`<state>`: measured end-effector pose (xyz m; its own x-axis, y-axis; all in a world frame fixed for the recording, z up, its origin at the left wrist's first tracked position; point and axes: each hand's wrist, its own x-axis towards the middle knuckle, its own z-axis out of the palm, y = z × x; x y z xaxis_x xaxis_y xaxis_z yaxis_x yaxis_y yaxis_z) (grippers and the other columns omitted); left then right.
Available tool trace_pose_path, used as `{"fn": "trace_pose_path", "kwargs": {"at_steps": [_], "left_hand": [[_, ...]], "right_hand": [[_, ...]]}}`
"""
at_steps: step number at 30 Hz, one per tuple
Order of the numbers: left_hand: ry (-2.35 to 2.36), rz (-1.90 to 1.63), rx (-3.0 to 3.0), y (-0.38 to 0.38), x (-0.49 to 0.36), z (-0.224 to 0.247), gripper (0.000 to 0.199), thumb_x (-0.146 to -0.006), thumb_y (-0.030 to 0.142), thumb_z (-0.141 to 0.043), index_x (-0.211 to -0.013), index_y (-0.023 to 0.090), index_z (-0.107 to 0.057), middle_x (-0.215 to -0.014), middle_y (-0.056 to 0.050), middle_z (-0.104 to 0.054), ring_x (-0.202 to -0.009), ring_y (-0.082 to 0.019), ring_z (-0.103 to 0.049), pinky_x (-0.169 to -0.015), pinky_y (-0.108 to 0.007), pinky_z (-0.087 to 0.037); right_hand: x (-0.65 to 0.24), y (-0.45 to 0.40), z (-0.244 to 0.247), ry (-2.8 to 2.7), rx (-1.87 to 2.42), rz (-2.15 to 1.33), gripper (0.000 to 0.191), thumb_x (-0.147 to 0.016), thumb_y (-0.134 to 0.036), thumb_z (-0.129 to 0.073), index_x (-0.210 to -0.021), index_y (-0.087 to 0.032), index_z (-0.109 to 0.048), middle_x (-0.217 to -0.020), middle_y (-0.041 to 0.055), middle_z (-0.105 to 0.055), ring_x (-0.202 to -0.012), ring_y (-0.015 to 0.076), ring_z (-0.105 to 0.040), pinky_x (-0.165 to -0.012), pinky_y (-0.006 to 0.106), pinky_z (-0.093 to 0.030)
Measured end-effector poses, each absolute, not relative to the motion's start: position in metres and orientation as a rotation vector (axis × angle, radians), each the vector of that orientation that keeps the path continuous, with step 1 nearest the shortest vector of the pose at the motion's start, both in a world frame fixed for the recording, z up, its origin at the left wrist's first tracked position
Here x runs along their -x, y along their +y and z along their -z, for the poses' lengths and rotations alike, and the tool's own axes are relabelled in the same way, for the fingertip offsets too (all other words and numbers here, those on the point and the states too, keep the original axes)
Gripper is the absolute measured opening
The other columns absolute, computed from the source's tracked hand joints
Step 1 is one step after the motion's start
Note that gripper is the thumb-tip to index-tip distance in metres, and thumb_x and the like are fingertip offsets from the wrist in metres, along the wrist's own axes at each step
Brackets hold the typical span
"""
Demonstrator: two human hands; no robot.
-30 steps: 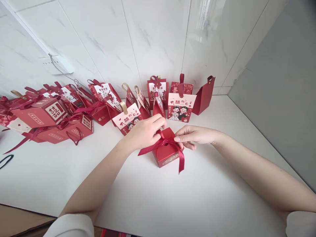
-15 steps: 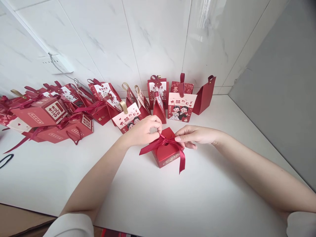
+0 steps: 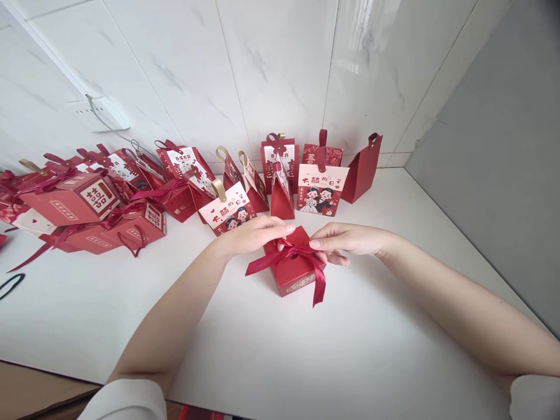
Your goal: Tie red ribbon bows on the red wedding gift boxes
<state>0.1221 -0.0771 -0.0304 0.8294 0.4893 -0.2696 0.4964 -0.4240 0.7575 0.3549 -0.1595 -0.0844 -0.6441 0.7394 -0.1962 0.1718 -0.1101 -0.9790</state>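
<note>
A small red gift box (image 3: 294,279) rests on the white table in front of me. Dark red satin ribbon (image 3: 292,251) is tied in a bow on its top, with one tail to the left and another hanging over the front. My left hand (image 3: 258,234) is over the box's left rear side, its fingers closed on the ribbon's left loop. On the right, my right hand (image 3: 336,242) pinches the bow's right loop between thumb and index finger. The back of the box is partly covered by both hands.
Several red and white gift boxes, such as one with a cartoon couple (image 3: 322,191), stand along the tiled wall. A pile of red boxes (image 3: 72,198) lies at the left. A black loop (image 3: 12,284) lies at the left edge; a grey panel (image 3: 494,157) bounds the right.
My left hand's fingers have straightened and shifted slightly right over the bow. The front ribbon tail has swung a little left. My right hand has barely moved.
</note>
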Motion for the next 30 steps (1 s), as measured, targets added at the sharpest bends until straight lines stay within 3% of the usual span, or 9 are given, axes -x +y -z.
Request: {"fn": "trace_pose_path", "kwargs": {"at_steps": [2, 4, 9, 13, 18, 22, 25, 30], "left_hand": [[0.762, -0.002, -2.055, -0.076, -0.123, 0.032, 0.045, -0.088, 0.056, -0.047, -0.067, 0.018, -0.061, -0.089, -0.005, -0.065, -0.085, -0.019, -0.060, -0.082, -0.033, -0.045], [0.798, 0.023, -2.078, -0.075, -0.122, 0.033, 0.043, -0.086, 0.053, -0.050, -0.064, 0.018, -0.061, -0.085, -0.004, -0.064, -0.078, -0.017, -0.058, -0.076, -0.031, -0.044], [0.901, -0.034, -2.155, -0.075, -0.117, 0.031, 0.033, -0.089, 0.037, -0.041, -0.067, 0.020, -0.060, -0.090, -0.002, -0.065, -0.088, -0.019, -0.058, -0.077, -0.030, -0.041], [0.939, 0.023, -2.262, -0.079, -0.116, 0.031, 0.026, -0.085, 0.026, -0.040, -0.063, 0.019, -0.052, -0.079, -0.002, -0.061, -0.080, -0.019, -0.055, -0.070, -0.031, -0.038], [0.976, -0.014, -2.267, -0.087, -0.117, 0.030, 0.033, -0.091, 0.033, -0.035, -0.065, 0.019, -0.050, -0.076, -0.002, -0.060, -0.073, -0.018, -0.053, -0.066, -0.032, -0.036], [0.980, -0.021, -2.322, -0.092, -0.116, 0.025, 0.040, -0.093, 0.038, -0.035, -0.058, 0.019, -0.039, -0.066, -0.002, -0.054, -0.066, -0.017, -0.048, -0.063, -0.032, -0.035], [0.911, 0.063, -2.270, -0.090, -0.116, 0.022, 0.043, -0.090, 0.049, -0.043, -0.060, 0.018, -0.046, -0.079, -0.003, -0.060, -0.074, -0.018, -0.054, -0.068, -0.031, -0.040], [0.810, 0.187, -2.130, -0.078, -0.117, 0.022, 0.034, -0.078, 0.056, -0.062, -0.081, 0.022, -0.066, -0.126, -0.003, -0.060, -0.116, -0.025, -0.054, -0.096, -0.033, -0.041]], "right_hand": [[-0.356, -0.160, 0.085, -1.737, 1.052, -1.790, 0.050, -0.094, -0.057, -0.054, -0.072, -0.013, -0.065, -0.049, -0.0016, -0.051, -0.043, 0.0086, -0.045, -0.045, 0.021, -0.037], [-0.357, -0.160, 0.085, -1.739, 1.098, -1.778, 0.051, -0.094, -0.057, -0.052, -0.077, -0.013, -0.070, -0.046, -0.0014, -0.051, -0.040, 0.0085, -0.043, -0.042, 0.021, -0.035], [-0.355, -0.163, 0.080, -1.761, 1.076, -1.737, 0.045, -0.094, -0.053, -0.056, -0.085, -0.013, -0.073, -0.046, -0.0019, -0.050, -0.042, 0.0079, -0.042, -0.043, 0.020, -0.031], [-0.353, -0.163, 0.079, -1.745, 1.058, -1.724, 0.042, -0.093, -0.052, -0.058, -0.085, -0.014, -0.073, -0.046, -0.0029, -0.048, -0.043, 0.0079, -0.041, -0.043, 0.020, -0.030], [-0.352, -0.162, 0.080, -1.749, 1.060, -1.735, 0.043, -0.092, -0.054, -0.059, -0.084, -0.014, -0.071, -0.049, -0.0026, -0.048, -0.045, 0.0083, -0.042, -0.043, 0.020, -0.030], [-0.353, -0.161, 0.081, -1.772, 1.069, -1.746, 0.043, -0.092, -0.053, -0.059, -0.083, -0.014, -0.071, -0.049, -0.0029, -0.048, -0.046, 0.0078, -0.042, -0.046, 0.020, -0.032], [-0.354, -0.162, 0.079, -1.796, 1.064, -1.750, 0.041, -0.093, -0.052, -0.059, -0.083, -0.014, -0.071, -0.051, -0.0028, -0.049, -0.046, 0.0077, -0.044, -0.046, 0.020, -0.033], [-0.356, -0.163, 0.076, -1.827, 1.065, -1.765, 0.040, -0.093, -0.051, -0.058, -0.085, -0.014, -0.071, -0.051, -0.0026, -0.051, -0.046, 0.0083, -0.046, -0.043, 0.019, -0.034]]}}
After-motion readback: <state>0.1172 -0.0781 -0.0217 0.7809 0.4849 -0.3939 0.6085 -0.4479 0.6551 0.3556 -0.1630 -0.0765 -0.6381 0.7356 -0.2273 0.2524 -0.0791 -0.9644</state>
